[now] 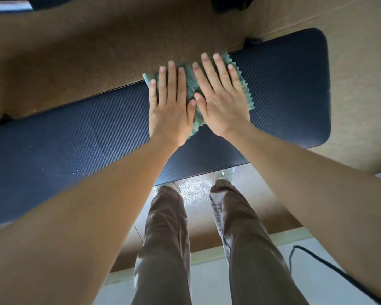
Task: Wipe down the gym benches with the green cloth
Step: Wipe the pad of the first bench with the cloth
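A dark blue padded gym bench with a ribbed surface runs across the view from lower left to upper right. The green cloth lies flat on the bench near its far edge, slightly overhanging it. My left hand presses on the cloth's left half with straight fingers. My right hand presses flat on the right half, fingers spread. The two thumbs nearly touch in the middle. Most of the cloth is hidden under my hands.
Brown carpeted floor lies beyond the bench. My legs in brown trousers stand against the bench's near edge. A black cable trails on the pale floor at lower right. Dark equipment sits at the top edge.
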